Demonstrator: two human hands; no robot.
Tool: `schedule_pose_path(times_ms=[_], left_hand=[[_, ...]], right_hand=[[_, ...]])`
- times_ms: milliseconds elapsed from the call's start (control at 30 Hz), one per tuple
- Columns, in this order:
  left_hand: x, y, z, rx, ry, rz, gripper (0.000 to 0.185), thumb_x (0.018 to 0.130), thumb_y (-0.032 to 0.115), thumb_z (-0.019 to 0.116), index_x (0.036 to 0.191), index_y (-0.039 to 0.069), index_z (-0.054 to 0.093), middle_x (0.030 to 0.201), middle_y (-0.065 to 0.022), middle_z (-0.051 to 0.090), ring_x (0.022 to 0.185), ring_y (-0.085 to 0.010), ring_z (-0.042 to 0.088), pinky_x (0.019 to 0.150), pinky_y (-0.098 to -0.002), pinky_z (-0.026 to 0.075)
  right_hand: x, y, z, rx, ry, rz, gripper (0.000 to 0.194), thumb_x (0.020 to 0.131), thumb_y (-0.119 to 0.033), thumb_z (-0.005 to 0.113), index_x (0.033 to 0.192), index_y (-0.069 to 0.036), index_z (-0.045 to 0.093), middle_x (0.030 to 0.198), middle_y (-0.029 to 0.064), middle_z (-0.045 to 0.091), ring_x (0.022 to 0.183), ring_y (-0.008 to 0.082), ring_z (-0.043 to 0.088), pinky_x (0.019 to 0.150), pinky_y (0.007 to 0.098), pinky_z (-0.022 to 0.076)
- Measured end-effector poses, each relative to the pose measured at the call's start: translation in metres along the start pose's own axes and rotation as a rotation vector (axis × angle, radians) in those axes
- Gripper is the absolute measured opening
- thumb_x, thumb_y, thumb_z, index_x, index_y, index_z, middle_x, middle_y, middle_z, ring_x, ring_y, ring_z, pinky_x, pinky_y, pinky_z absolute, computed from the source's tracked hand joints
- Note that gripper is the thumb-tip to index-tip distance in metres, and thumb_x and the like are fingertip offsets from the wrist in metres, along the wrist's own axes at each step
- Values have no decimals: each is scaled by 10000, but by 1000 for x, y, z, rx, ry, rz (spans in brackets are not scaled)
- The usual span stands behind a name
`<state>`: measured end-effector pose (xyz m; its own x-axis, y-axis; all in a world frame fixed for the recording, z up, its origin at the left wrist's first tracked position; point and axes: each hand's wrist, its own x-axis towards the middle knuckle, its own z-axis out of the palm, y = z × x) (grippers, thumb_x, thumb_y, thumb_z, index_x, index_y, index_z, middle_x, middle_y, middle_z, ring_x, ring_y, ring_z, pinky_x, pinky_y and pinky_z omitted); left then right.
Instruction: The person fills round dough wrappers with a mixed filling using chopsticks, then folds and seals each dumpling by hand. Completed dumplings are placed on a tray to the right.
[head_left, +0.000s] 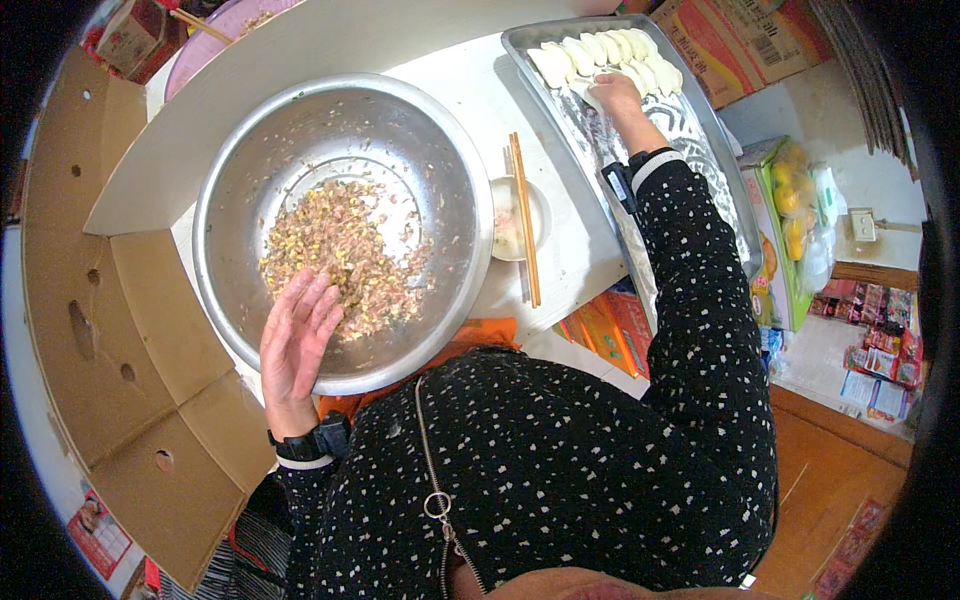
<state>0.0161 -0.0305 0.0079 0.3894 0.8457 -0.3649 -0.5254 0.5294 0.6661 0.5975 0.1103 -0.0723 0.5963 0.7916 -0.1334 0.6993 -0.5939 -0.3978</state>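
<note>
My right hand (619, 94) reaches over a floured metal tray (701, 202). Its fingers grip a pale dumpling (583, 91), partly hidden by the hand, at the near side of the rows. Several uncooked white dumplings (581, 56) lie side by side at the tray's far end. My left hand (298, 337) is raised over the near left rim of a large stainless steel bowl (442, 157), palm turned up, with nothing in it. Inside the bowl, a minced filling (337, 247) with yellow corn kernels covers much of the bottom.
Between bowl and tray, wooden chopsticks (525, 225) rest across a small bowl (510, 217). Cardboard panels (157, 300) border the left side. Behind stands a pink basin (202, 45). A printed carton (742, 45) and bagged yellow fruit (791, 191) are at the right.
</note>
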Motion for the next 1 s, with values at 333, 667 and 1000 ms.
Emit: schedule_pose_path(times_ms=[333,667,1000], left_hand=[[1,4,-6,43,-31,3,634,949,315,567,1414,-49,336,1390,-230,439,1252,-320,487,1052,-430,420],[0,4,-5,83,-14,37,631,958,312,549,1424,-45,319,1402,-225,421,1266,-326,471,1047,-433,426],[1,9,-9,151,-52,32,679,948,359,550,1446,-28,296,1439,-239,370,1276,-327,458,1057,-432,414]], right_hand=[[-29,-15,-19,-256,-28,-146,431,695,-259,752,1052,-30,676,1052,189,679,1003,332,647,886,405,495],[-30,-23,-13,-347,26,-186,297,771,-186,621,986,13,669,1012,241,667,977,385,644,860,450,505],[-23,-15,-7,-399,2,-210,409,750,-263,705,1082,-29,659,1056,204,666,1018,361,624,903,424,476]])
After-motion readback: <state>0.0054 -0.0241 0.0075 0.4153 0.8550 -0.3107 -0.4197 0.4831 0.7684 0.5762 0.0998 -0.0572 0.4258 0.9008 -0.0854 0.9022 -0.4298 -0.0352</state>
